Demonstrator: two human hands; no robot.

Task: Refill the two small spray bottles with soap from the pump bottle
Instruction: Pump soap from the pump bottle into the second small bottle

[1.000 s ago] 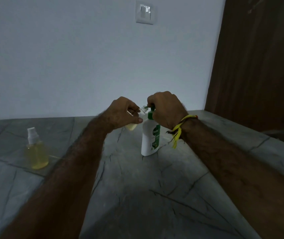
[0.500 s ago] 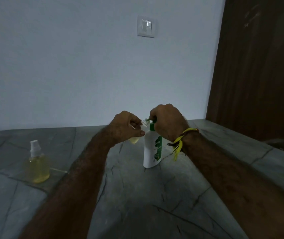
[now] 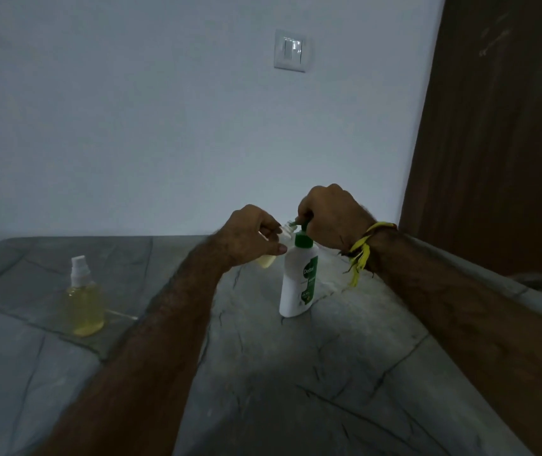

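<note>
A white pump bottle (image 3: 297, 284) with a green pump head stands upright on the grey stone table (image 3: 296, 390). My right hand (image 3: 332, 218) is curled over the pump head from above. My left hand (image 3: 251, 236) grips a small open spray bottle (image 3: 267, 260) of yellow liquid, tilted with its neck at the pump's nozzle. Most of that small bottle is hidden by my fingers. A second small spray bottle (image 3: 82, 304), capped with a white sprayer and full of yellow liquid, stands upright at the left of the table.
A pale wall with a light switch (image 3: 291, 51) rises behind the table. A brown wooden door (image 3: 500, 126) stands at the right. The table's right edge runs diagonally under my right forearm.
Both hands and the pump bottle stay together; the camera view has tilted upward slightly, so everything sits lower in the frame. The capped bottle at the left has not moved.
</note>
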